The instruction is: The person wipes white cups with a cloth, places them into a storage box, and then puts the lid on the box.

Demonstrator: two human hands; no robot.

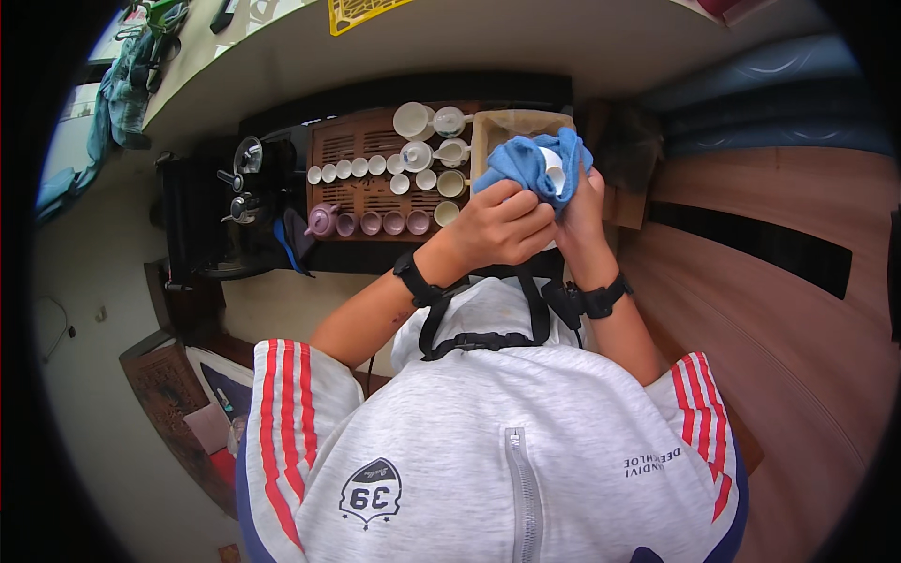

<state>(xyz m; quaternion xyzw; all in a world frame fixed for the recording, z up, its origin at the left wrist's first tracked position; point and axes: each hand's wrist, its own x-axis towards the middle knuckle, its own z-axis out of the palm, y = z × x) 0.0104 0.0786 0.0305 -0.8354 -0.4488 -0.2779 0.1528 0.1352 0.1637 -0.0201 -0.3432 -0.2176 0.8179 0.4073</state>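
Note:
A blue cloth [514, 161] is bunched between my two hands at the right end of the tea tray. A small white cup [555, 173] shows among its folds. My left hand [511, 223] is closed, its fingers curled on the near-left part of the cloth. From the right, my right hand [584, 208] grips the cup and cloth together; some of its fingers are hidden. Behind the cloth stands a light wooden box [483, 127]. Just left of my left hand sit cream-white cups [447, 214] on the slatted brown tea tray [328, 141].
Several small white cups [359, 167] stand in a row on the tray. Nearer are a purple teapot [322, 220] and purple cups [372, 223]. White teaware [413, 119] fills the tray's right part. Metal kettles [248, 156] stand left. A yellow plastic basket [361, 13] lies at the far edge.

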